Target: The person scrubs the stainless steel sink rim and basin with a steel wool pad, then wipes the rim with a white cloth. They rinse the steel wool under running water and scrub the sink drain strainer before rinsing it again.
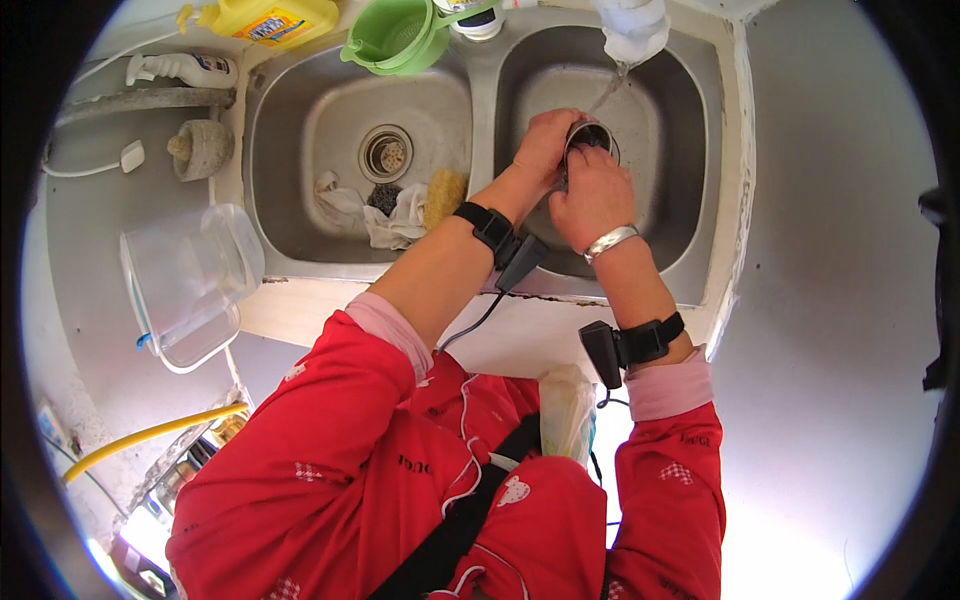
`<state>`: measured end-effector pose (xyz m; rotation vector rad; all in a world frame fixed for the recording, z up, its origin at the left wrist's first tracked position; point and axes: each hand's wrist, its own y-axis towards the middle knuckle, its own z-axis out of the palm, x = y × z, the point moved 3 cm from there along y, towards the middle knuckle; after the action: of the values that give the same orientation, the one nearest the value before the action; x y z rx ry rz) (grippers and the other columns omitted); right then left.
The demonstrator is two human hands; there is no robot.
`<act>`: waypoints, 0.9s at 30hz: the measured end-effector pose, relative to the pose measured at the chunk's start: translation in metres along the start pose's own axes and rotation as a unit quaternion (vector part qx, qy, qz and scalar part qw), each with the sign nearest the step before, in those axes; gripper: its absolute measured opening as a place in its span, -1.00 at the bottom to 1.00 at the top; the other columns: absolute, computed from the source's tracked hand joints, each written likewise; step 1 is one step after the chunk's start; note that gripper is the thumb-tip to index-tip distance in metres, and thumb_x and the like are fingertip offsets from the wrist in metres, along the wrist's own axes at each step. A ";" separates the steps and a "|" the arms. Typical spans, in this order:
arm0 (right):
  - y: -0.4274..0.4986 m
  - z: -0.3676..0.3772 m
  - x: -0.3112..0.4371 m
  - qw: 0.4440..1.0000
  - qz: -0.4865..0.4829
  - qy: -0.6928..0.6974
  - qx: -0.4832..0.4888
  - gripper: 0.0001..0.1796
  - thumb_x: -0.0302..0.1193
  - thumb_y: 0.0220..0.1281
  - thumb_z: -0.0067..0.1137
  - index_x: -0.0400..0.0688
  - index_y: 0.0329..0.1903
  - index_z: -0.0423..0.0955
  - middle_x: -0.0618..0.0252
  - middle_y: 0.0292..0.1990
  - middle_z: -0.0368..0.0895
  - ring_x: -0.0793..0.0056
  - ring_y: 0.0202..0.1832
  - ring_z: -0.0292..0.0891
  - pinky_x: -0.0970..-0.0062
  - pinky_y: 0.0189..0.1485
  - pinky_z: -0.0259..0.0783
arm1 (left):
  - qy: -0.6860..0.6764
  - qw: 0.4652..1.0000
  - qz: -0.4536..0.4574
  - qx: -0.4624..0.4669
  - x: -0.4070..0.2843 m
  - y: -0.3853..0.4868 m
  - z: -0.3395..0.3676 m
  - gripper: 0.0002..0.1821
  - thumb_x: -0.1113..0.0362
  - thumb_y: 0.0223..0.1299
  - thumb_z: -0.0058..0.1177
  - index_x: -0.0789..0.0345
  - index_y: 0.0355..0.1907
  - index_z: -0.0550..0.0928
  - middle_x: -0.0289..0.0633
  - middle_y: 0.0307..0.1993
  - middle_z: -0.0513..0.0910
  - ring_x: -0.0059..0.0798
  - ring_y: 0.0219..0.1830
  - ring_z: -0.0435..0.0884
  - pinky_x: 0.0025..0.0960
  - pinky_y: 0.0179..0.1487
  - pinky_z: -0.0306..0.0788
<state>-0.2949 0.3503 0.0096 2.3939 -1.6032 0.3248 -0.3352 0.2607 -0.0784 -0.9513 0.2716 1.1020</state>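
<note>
Over the right sink basin (675,187), my left hand (549,142) is closed around the far left side of a round metal cup (610,135). The cup's mouth faces up toward the camera, and its inside looks dark. My right hand (598,191) reaches over the near rim with its fingers down in the cup. Whether those fingers grip something is hidden. A thin stream of water (604,96) runs from a tap spout wrapped in white material (634,34) and falls near the cup's far edge.
In the left basin (289,150) lie white rags (401,219), a dark scouring pad (385,198) and a yellowish sponge (445,196). A green plastic strainer (394,34) overhangs its back edge. Left of the sink are a clear plastic container (191,255), a stone mortar (206,150) and a spray bottle (184,70).
</note>
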 end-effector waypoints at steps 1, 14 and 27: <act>0.000 0.001 -0.001 0.995 0.060 0.072 -0.018 -0.63 -0.38 -0.04 0.16 -0.17 -0.09 0.57 -0.07 -0.17 0.64 0.01 -0.20 0.61 0.20 -0.09 0.51 | 0.021 1.000 0.005 0.000 -0.001 -0.001 -0.001 -0.73 0.27 0.25 -0.05 0.40 -0.20 0.65 -0.16 -0.26 0.67 -0.42 -0.25 0.62 -0.35 -0.12 0.50; -0.006 -0.004 -0.030 0.987 0.017 0.138 -0.083 -0.60 -0.56 -0.19 0.26 -0.10 -0.14 0.55 0.15 -0.24 0.65 0.07 -0.19 0.58 0.21 -0.15 0.49 | -0.051 0.987 -0.123 0.088 0.000 -0.013 0.016 -0.63 0.05 0.42 -0.13 0.32 -0.08 0.58 -0.18 -0.16 0.65 -0.37 -0.15 0.62 -0.35 -0.07 0.49; -0.007 0.029 -0.030 0.582 0.386 0.711 -0.080 -0.56 -0.59 -0.24 0.24 -0.36 -0.13 0.49 0.16 -0.26 0.63 0.28 -0.24 0.61 0.38 -0.22 0.52 | 0.046 0.990 0.006 0.135 -0.007 -0.017 0.021 -0.64 0.13 0.42 -0.19 0.36 -0.12 0.62 -0.19 -0.19 0.65 -0.45 -0.15 0.61 -0.36 -0.01 0.49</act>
<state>-0.2981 0.3698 -0.0276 0.4295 -1.3627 1.5832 -0.3293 0.2705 -0.0526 -0.7606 0.4904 1.0033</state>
